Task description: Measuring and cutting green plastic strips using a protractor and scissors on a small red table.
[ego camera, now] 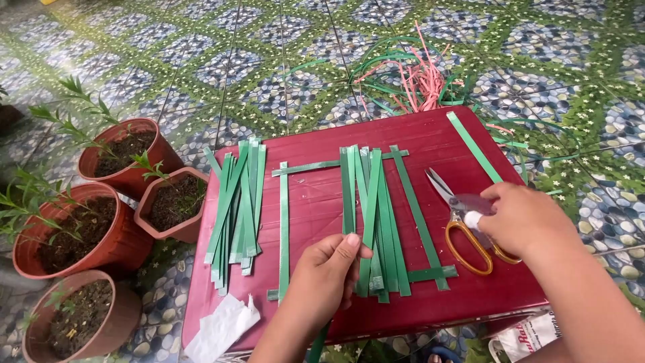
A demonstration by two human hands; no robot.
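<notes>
Green strips (376, 222), flat and glossy, fanned under left hand (327, 275)

Flat green strips (376, 222) lie side by side, running twelve to six, in a bundle at the centre of the view; one is pinched at its lower end. Scissors (470, 228) with orange handles lie at three o'clock, blades pointing eleven, partly covered.

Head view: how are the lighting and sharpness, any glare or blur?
Head view: soft even daylight, no hard shadows; mild sheen on the red table; green strips and scissors sharp; right hand slightly soft; floor tiles bend toward the edges.
</notes>
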